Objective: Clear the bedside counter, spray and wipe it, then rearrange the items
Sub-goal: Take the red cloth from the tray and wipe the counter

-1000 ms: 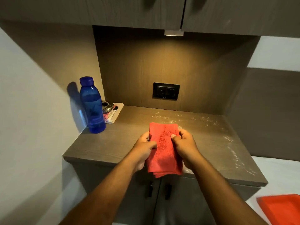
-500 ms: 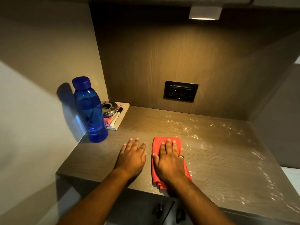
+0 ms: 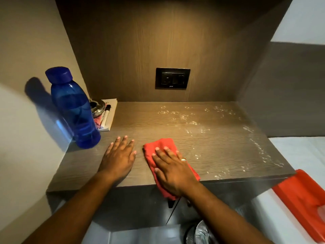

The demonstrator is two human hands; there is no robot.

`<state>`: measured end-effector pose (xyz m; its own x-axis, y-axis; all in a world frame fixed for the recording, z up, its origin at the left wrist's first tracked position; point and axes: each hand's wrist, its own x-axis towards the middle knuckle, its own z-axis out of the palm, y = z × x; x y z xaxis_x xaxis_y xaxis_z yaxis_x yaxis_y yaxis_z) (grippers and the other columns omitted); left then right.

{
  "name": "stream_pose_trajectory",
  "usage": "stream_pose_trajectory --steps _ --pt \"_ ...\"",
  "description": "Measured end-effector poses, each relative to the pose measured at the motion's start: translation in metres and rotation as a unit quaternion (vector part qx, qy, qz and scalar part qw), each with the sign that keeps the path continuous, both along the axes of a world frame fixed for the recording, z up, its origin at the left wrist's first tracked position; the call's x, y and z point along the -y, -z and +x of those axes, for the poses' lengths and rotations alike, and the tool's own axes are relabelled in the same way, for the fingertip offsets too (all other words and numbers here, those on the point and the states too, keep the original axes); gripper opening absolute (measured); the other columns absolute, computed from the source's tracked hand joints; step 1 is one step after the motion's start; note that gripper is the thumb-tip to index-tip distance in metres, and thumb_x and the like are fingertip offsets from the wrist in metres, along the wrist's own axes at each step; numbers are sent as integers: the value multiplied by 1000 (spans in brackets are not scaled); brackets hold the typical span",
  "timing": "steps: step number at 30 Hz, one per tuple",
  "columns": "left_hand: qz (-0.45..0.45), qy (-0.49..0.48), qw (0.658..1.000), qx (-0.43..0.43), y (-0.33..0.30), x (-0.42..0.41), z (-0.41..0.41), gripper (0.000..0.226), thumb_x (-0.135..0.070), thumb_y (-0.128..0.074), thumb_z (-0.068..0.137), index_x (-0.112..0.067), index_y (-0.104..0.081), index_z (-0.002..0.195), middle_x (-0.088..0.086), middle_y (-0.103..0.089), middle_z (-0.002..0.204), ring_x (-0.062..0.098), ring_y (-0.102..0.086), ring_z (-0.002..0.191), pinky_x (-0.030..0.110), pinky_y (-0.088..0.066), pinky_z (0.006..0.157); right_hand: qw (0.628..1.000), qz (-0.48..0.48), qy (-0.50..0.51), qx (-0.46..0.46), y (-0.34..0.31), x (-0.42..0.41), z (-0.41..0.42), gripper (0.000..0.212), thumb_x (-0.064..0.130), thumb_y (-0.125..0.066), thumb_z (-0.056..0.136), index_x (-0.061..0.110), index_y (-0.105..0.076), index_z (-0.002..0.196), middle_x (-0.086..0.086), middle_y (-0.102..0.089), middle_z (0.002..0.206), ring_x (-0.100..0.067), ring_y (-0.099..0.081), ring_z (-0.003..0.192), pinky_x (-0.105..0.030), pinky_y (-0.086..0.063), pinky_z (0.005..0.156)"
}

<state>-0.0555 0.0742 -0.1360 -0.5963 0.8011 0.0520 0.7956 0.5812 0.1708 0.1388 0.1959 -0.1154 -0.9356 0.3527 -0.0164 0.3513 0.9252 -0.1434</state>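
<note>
A folded red cloth [image 3: 161,147] lies on the wooden counter [image 3: 211,147] near its front edge, hanging a little over it. My right hand [image 3: 173,170] presses flat on the cloth, fingers spread. My left hand [image 3: 118,158] rests flat on the bare counter just left of the cloth, holding nothing. Spray droplets glisten over the right and back parts of the counter. A blue water bottle [image 3: 73,110] stands upright at the left rear by the wall.
Behind the bottle, a metal ashtray [image 3: 97,107] and a marker [image 3: 106,115] sit on a notepad [image 3: 110,117] in the corner. A black socket plate [image 3: 172,78] is on the back panel. A red tray [image 3: 304,199] lies on the white bed at right.
The cloth went from being held in both hands above the edge to lying on the counter under my right hand. My left hand let go and rests flat beside it.
</note>
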Motion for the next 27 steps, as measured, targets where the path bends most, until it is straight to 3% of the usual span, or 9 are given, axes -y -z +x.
stream_pose_trajectory --steps 4,8,11,14,16,19,23,25,27 --pt "0 17 1000 10 -2 4 -2 60 -54 -8 96 -31 -11 151 -3 -8 162 18 -1 149 38 -1 117 988 -15 155 21 4 -66 66 62 63 -11 94 41 1 151 11 13 159 -16 7 149 -51 -3 118" --pt "4 22 1000 14 -6 3 -1 59 -52 -9 97 -29 -13 151 -1 -8 162 20 -1 149 39 -3 119 947 -5 317 48 1 -125 111 64 57 -13 96 32 1 154 -3 8 163 -27 3 151 -59 -4 117" --pt "1 25 1000 8 -6 3 0 59 -51 -9 97 -28 -12 152 0 -7 162 21 -1 149 40 -3 119 905 -11 424 33 -1 -131 92 67 52 -18 96 23 -9 155 -10 -2 164 -32 -4 150 -57 -8 119" --pt "0 24 1000 1 -5 0 -1 59 -50 -8 97 -27 -10 152 1 -6 163 21 0 149 40 -2 119 872 -48 486 26 -7 -115 34 71 56 -17 95 19 -8 155 -12 1 164 -35 -3 150 -54 -7 120" --pt "-4 21 1000 -3 -2 -1 -1 59 -50 -7 97 -28 -8 152 0 -4 163 20 2 149 38 1 118 895 -60 441 24 -10 -95 -15 71 55 -19 96 17 -6 155 -12 5 164 -35 2 150 -53 -4 120" --pt "-4 12 1000 -12 3 -4 -2 60 -53 -4 95 -31 -6 151 -3 -3 162 17 3 148 36 4 114 958 -69 280 13 -9 -53 -81 67 47 -22 97 18 -5 155 -12 6 164 -33 8 150 -51 0 121" --pt "-20 -2 1000 -15 5 -8 -3 62 -54 -4 93 -31 -7 151 -3 -4 162 17 3 148 37 4 114 997 -41 65 28 -8 -46 -69 64 46 -23 96 24 -13 155 -5 -2 165 -25 0 151 -45 -1 121" --pt "-28 0 1000 -8 2 -12 -4 62 -53 -4 94 -30 -6 151 -2 -1 162 18 5 148 36 6 113 998 -45 30 22 -8 -74 -26 62 46 -27 95 30 -15 154 2 -4 164 -19 -3 151 -40 -3 121" --pt "-37 6 999 -2 -1 -18 -4 61 -52 -5 95 -29 -3 151 -1 1 162 18 7 148 36 7 113 994 -48 101 7 -6 -114 30 60 46 -30 97 33 -14 154 6 -5 163 -17 -6 150 -40 -8 120"
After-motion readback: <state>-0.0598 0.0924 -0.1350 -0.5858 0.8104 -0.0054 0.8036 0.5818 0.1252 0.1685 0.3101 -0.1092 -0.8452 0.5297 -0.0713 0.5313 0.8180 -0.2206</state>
